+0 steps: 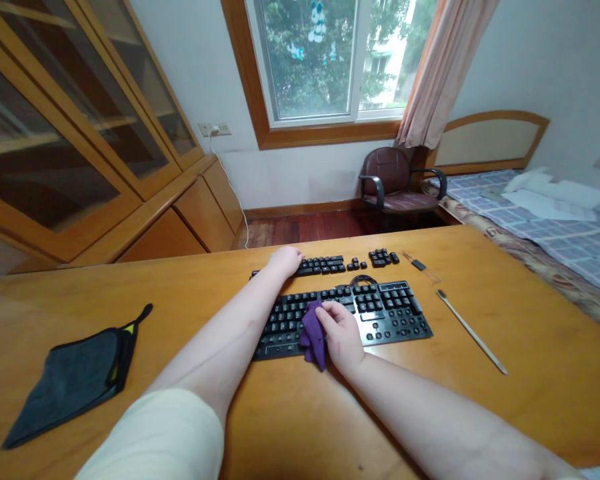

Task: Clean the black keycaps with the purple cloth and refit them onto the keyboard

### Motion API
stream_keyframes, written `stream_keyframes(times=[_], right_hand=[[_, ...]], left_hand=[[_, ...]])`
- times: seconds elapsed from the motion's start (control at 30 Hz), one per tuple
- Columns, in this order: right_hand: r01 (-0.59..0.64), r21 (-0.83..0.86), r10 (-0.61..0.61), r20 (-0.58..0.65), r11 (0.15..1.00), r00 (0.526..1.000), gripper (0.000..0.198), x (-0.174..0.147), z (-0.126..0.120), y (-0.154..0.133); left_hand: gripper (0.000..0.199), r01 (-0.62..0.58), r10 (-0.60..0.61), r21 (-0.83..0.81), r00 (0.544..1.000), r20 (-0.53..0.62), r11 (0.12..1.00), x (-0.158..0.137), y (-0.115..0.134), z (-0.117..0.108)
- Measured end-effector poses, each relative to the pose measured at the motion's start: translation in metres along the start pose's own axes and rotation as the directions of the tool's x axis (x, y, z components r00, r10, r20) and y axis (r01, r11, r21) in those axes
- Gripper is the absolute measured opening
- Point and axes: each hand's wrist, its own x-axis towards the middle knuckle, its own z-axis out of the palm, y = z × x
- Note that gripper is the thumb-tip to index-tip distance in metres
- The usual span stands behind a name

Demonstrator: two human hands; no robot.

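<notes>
A black keyboard lies on the wooden desk, with some keycaps off its lower rows and right side. My right hand pinches a purple cloth that hangs over the keyboard's front middle. Beyond the keyboard, loose black keycaps are laid out in groups. My left hand reaches across to the left part of these keycaps. Its fingers are bent down and mostly hidden, so what they touch does not show.
On the right lie a wire keycap puller and a toothbrush. A folded dark grey cloth rests at the left. The cable is coiled behind the keyboard. Past the desk stand a chair and a bed.
</notes>
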Motion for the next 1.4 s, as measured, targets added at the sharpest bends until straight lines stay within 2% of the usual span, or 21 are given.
stream_keyframes(times=[0.17,0.33,0.47,0.57,0.67,0.7,0.77,0.87,0.93,1.1,1.27,1.4], right_hand=[[-0.055,0.093,0.052,0.033,0.994,0.998,0.021,-0.001,0.003,0.002],[-0.119,0.155,0.110,0.067,0.981,0.992,0.022,-0.002,0.005,0.000],[-0.046,0.076,0.044,0.023,0.996,0.999,0.019,-0.001,0.003,0.001],[0.005,0.014,-0.005,0.000,1.000,1.000,0.019,0.001,0.001,0.003],[0.013,0.003,-0.013,-0.013,1.000,1.000,0.019,0.002,0.000,0.002],[0.006,0.009,-0.006,-0.014,1.000,1.000,0.018,0.002,0.001,0.001],[-0.007,0.027,0.007,-0.007,1.000,1.000,0.019,0.002,0.002,-0.001],[0.006,0.025,-0.006,-0.004,1.000,1.000,0.020,0.002,0.002,-0.003],[0.037,-0.014,-0.037,-0.016,0.999,0.999,0.022,0.003,0.001,-0.002],[0.061,-0.089,-0.060,0.010,0.994,0.998,0.026,0.005,-0.001,0.004],[0.075,-0.122,-0.067,0.074,0.990,0.995,0.023,0.004,-0.002,0.007],[0.203,-0.218,-0.161,0.195,0.955,0.967,0.019,0.002,-0.004,0.005]], left_hand=[[0.028,-0.013,0.013,-0.030,1.000,0.002,0.999,0.004,0.000,0.009],[0.025,0.022,-0.023,-0.065,1.000,-0.018,0.998,0.009,0.000,0.013],[0.018,0.014,-0.021,-0.126,0.998,-0.052,0.992,0.012,-0.001,0.006],[0.020,-0.026,0.002,-0.168,0.990,-0.143,0.985,0.006,-0.001,-0.011],[0.024,-0.087,0.018,-0.246,0.963,-0.270,0.965,-0.014,0.001,-0.026],[0.024,-0.129,0.007,-0.340,0.942,-0.337,0.931,-0.025,0.001,-0.027],[0.024,-0.181,-0.052,-0.553,0.924,-0.378,0.813,-0.051,0.003,-0.023],[0.024,-0.190,-0.115,-0.744,0.934,-0.339,0.641,-0.095,0.007,-0.009],[0.023,-0.201,-0.134,-0.774,0.929,-0.346,0.600,-0.124,0.008,-0.001],[0.022,-0.154,-0.151,-0.773,0.940,-0.307,0.615,-0.173,0.010,0.005],[0.024,-0.158,-0.142,-0.805,0.947,-0.287,0.571,-0.189,0.007,0.019],[0.026,-0.151,-0.164,-0.883,0.955,-0.246,0.445,-0.190,0.003,0.029]])
